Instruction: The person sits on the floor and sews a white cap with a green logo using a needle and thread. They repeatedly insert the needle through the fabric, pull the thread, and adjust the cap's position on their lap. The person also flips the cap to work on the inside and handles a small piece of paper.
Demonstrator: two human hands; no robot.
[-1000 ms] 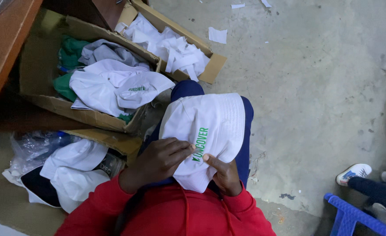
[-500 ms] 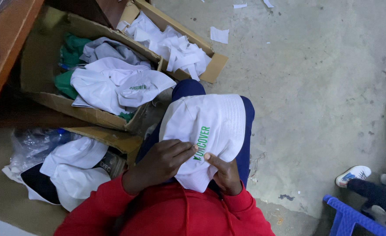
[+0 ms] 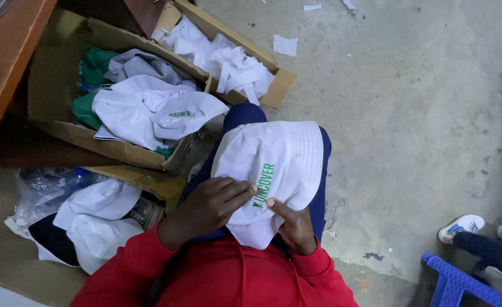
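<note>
I keep the white bucket hat point(image 3: 273, 170) draped over my knee, centre frame, so its green lettering lies flat: left hand point(image 3: 208, 207) fingers spread, pressing the cloth; right hand point(image 3: 293, 227) fingers pinching the hem from beneath. At 10 o'clock, a cardboard box point(image 3: 63, 133) holds white, grey and green hats; at 12, another box point(image 3: 276, 91) holds paper scraps.
</note>
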